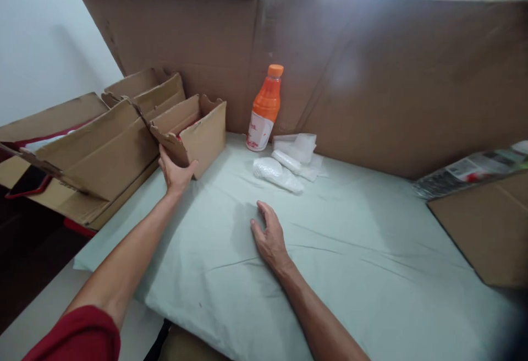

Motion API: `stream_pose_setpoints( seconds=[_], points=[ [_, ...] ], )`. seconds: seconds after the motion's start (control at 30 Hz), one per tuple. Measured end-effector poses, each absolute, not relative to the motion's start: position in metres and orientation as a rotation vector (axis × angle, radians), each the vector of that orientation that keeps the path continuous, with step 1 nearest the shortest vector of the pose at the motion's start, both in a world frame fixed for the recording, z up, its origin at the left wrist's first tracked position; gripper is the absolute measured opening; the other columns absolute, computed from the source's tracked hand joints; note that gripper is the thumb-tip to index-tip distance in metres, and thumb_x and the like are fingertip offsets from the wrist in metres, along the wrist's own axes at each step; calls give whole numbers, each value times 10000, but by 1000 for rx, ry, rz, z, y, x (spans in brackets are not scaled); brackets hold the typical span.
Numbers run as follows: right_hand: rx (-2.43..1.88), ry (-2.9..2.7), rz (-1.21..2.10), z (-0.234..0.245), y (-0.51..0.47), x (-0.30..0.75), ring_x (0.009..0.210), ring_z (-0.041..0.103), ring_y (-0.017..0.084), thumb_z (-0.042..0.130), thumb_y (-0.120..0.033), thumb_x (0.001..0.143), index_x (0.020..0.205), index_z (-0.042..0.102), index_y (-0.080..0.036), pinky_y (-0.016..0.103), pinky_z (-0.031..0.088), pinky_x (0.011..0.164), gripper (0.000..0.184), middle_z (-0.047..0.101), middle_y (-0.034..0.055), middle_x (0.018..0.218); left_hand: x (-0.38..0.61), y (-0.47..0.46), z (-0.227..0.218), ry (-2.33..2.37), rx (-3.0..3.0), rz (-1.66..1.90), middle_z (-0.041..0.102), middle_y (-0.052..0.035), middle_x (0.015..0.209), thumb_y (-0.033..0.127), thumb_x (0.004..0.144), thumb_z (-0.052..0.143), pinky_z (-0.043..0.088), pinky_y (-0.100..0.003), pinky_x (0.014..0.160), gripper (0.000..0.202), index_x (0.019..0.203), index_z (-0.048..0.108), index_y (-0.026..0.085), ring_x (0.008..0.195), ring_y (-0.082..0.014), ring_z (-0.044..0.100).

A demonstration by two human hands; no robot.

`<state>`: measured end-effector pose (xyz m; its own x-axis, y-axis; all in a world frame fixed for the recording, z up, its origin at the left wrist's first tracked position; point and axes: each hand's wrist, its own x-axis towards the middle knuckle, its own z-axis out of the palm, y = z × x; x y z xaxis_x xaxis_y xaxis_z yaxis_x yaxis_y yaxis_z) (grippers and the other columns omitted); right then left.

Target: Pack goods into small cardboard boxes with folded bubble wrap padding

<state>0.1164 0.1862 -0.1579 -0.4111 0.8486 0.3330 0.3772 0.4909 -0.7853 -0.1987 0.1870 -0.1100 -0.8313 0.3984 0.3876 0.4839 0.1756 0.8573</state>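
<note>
My left hand (175,171) is around the near end of a small open cardboard box (206,141), its thumb on the right side and fingers at the left. Some red shows inside this box, but I cannot make out what it is. My right hand (268,234) rests over the pale green cloth (330,273), thumb and forefinger apart, holding nothing. Beyond it lie several bubble-wrapped pieces (276,173) and folded clear wrap (297,146). Behind them stands an orange bottle (264,109) with an orange cap and a white label, slightly tilted in view.
Larger open cardboard boxes (111,152) crowd the left edge, one with red and white material inside. A tall cardboard panel (371,80) walls off the back. At right are a plastic packet (466,171) and a cardboard piece (487,229).
</note>
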Motion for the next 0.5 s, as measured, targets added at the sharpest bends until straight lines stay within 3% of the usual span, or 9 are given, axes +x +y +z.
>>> stream_pose_setpoints(
  seconds=[0.1,0.23,0.33,0.5],
  points=[
    [-1008,-2013,785,-157,187,117,1294,589,303,547,-262,896,1347,591,-196,550,470,1127,458,636,153,1375,-219,217,-113,-2280,-857,-1780,402,-223,1510,356,699,863,268,-558,1240,1105,1576,223,152,1500,-361,333],
    [-1002,-2020,787,-156,187,118,1259,612,293,545,-262,911,1330,605,-217,536,493,1105,425,657,138,1341,-239,235,-121,-2230,-921,-1813,376,-224,1536,604,840,672,237,-570,1212,1023,1553,217,26,1510,-375,268],
    [-990,-2026,786,-155,186,119,1249,617,291,543,-264,913,1316,615,-220,530,498,1097,412,665,135,1324,-244,240,-124,-2318,-856,-1780,332,-247,1558,520,841,701,218,-575,1230,1021,1569,161,51,1519,-393,265],
    [-983,-2013,808,-158,191,118,1247,615,294,546,-263,904,1302,621,-201,530,488,1100,410,666,145,1325,-226,232,-134,-2431,-839,-1775,300,-298,1552,274,746,763,230,-610,1243,988,1544,205,109,1537,-421,247]
  ],
)
